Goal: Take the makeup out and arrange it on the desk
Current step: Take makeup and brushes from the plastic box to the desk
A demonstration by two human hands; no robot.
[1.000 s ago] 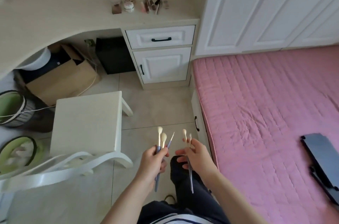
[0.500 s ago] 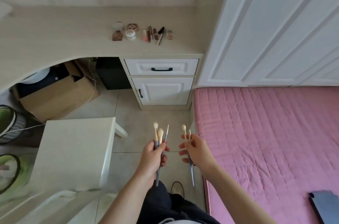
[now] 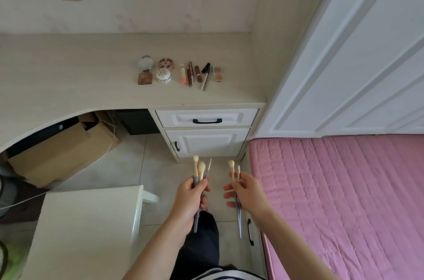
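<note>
My left hand (image 3: 192,197) grips three makeup brushes (image 3: 201,169) with cream tips and grey-blue handles, bristles pointing up. Two more brushes (image 3: 233,170) of the same kind are pinched in my right hand (image 3: 245,192). Both hands hang over the floor, in front of the desk (image 3: 68,82). On the desk's right part lies a row of makeup: a round mirror compact (image 3: 145,63), a brown square palette (image 3: 145,78), two round patterned jars (image 3: 164,72), several lipstick-like tubes and pens (image 3: 195,74), and a small clear blush case (image 3: 218,74).
A white stool (image 3: 87,229) stands to the left of my legs. White drawers (image 3: 206,134) sit under the desk, with a cardboard box (image 3: 62,153) beneath its curved part. A pink bed (image 3: 344,199) fills the right; a white wardrobe (image 3: 355,50) rises behind it.
The view has tilted up and moved closer to the desk, so the desk and its makeup row sit lower and larger. Both hands keep the same hold on the brushes.
</note>
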